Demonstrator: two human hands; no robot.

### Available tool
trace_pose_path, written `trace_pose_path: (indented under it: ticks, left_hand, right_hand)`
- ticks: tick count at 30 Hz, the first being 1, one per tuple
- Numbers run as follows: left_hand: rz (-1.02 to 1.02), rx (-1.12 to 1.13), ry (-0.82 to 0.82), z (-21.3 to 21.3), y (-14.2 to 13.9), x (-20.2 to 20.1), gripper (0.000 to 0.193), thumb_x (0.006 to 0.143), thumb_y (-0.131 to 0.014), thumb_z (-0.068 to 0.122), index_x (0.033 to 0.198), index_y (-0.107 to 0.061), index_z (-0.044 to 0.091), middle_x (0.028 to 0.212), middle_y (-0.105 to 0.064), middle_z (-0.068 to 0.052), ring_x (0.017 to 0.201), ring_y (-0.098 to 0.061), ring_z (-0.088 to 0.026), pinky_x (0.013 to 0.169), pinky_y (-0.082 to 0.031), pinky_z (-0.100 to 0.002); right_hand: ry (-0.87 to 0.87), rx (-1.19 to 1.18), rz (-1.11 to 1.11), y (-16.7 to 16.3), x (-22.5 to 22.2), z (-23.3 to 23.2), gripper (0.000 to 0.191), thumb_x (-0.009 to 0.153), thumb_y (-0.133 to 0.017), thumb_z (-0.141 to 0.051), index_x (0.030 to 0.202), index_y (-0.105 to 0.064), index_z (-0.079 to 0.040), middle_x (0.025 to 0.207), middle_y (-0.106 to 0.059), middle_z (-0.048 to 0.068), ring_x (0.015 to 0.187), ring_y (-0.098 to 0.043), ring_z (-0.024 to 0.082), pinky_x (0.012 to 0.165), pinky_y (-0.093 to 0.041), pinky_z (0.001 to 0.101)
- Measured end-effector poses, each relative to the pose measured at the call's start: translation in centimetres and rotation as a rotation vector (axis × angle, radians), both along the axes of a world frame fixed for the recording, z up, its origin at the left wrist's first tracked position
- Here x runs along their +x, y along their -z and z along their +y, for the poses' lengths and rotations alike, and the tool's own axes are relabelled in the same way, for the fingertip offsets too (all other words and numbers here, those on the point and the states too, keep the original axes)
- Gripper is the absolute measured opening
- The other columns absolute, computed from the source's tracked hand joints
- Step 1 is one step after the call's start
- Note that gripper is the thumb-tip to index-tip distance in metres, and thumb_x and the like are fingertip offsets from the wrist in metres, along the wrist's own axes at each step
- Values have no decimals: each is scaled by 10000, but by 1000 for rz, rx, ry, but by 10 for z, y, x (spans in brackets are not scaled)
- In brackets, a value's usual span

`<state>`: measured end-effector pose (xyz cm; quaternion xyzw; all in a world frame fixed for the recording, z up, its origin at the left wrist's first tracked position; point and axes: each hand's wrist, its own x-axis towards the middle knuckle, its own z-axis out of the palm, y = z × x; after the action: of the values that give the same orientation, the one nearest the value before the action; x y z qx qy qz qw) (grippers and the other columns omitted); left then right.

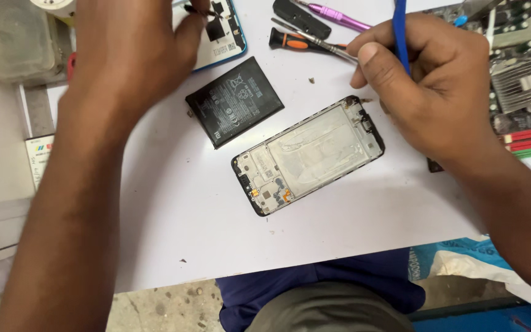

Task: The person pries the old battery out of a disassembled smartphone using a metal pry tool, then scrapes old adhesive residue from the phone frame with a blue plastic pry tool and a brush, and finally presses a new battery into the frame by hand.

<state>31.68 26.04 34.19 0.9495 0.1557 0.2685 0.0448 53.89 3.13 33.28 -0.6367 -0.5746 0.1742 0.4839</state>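
White laminate covered the bench point(173, 233), on which a stripped phone frame point(308, 154) lay between the hands, a black battery point(235, 101) just beside it. The frame was judged light, thin and fragile, best taken by its edges. A blue pry tool point(400, 31) was gripped by the closed right hand point(425, 86); a small dark part point(199, 10) was pinched by the left hand point(130, 49).

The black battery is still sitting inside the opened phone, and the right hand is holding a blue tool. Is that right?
Not quite. The head view shows the black battery lying on the white table, beside the opened phone and apart from it; the phone's battery bay is empty. The rest holds: the right hand is holding a blue tool.
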Motion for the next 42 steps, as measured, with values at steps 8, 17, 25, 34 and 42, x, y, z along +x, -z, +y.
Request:
trace_pose_path:
  ticks: [8,17,25,34,42]
  left_hand:
    - [-154,-411,161,-56,-32,-9,128,964,-733,23,1074,-667,21,988,-667,-111,981,-592,-289,840,-483,-394]
    - [-134,-1037,223,-69,-22,0,212,989,-685,65,1196,-710,30,920,-569,4,744,-489,-42,659,-440,-209]
    - [-94,-1355,215,-83,-5,-2,422,911,-752,39,1302,-597,16,886,-612,26,642,-452,14,545,-401,-144]
    - [-51,-1408,230,-92,-2,0,468,924,-762,66,1334,-543,7,830,-637,23,591,-479,34,505,-395,-150]
    - [0,-1406,248,-100,-1,7,481,909,-775,82,1320,-537,6,793,-696,25,558,-491,34,482,-372,-152]
  right_hand:
    - [47,-76,-215,-44,-7,-29,166,1137,-598,-109,1119,-682,33,1014,-720,100,922,-674,90,790,-546,284]
    - [342,-394,-159,-21,-46,-52,125,1005,-678,-109,1074,-753,-36,743,-637,68,544,-516,116,514,-396,285]
    - [241,-245,-6,-19,-73,-39,165,969,-726,-65,1132,-731,-37,826,-710,20,556,-491,26,521,-383,234]
    - [243,-135,-84,-7,-85,-44,294,912,-821,-66,1165,-684,-6,822,-672,11,546,-460,2,519,-342,220]
    - [292,-188,-128,-5,-86,-51,201,902,-836,-90,1042,-713,-14,754,-661,7,504,-458,25,481,-313,232]
